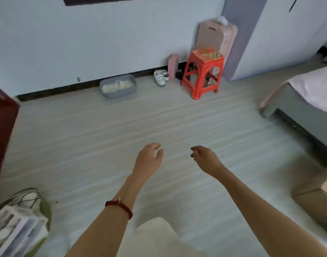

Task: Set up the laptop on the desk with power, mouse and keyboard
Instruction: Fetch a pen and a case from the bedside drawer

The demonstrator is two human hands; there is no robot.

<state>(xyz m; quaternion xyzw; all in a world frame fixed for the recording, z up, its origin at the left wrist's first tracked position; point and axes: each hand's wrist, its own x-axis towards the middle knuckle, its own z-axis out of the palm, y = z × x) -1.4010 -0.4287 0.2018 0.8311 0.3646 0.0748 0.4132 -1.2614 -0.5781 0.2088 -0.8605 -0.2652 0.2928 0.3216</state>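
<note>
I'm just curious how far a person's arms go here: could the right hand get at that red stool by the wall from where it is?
Probably not without walking over. The right hand hangs empty over bare floor, while the red stool stands well beyond it by the wall. Nothing lies between them, so the way looks free.

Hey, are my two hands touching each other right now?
Apart. The head view shows bare floor plainly visible between the left hand and the right hand; both hang open and empty.

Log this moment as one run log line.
left hand: empty, open | right hand: empty, open | laptop: not in view | over floor
</note>
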